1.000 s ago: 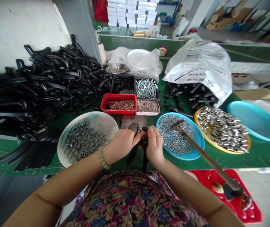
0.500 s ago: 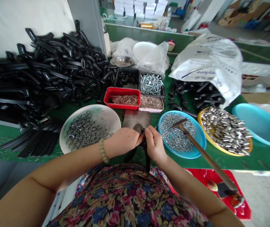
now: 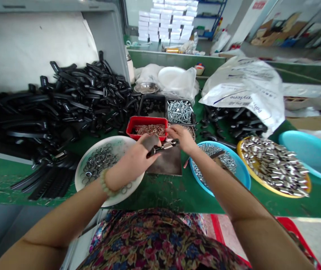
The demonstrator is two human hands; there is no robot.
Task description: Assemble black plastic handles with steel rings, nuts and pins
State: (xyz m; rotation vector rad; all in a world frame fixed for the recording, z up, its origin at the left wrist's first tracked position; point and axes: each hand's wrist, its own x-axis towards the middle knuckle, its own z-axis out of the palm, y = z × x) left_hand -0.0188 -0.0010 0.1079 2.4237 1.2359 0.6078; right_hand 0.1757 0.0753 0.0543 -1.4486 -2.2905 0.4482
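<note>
The spring mechanism (image 3: 168,146) may fall if the left hand (image 3: 133,159) clasping it slackens; I can't tell whether the right hand (image 3: 183,138) pinches.

We get even, soft, fairly bright light, source hard to pin down; brightest far back, stacked white boxes (image 3: 167,23) near washed out. We note glints on the metal sleeves (image 3: 275,165) and on the spring-fitted black tool (image 3: 166,146), pale sheen on the plastic bag (image 3: 244,84), dull reflection off the metal plate (image 3: 166,163). Black parts pile (image 3: 78,95) goes dark at its left end, detail mostly lost to us. Wide-angle stretch pulls the forearms (image 3: 61,217) and outer edges; upper right corner is dim. Background clutter (image 3: 278,32) is soft, and we find the bag's small print unreadable
</note>
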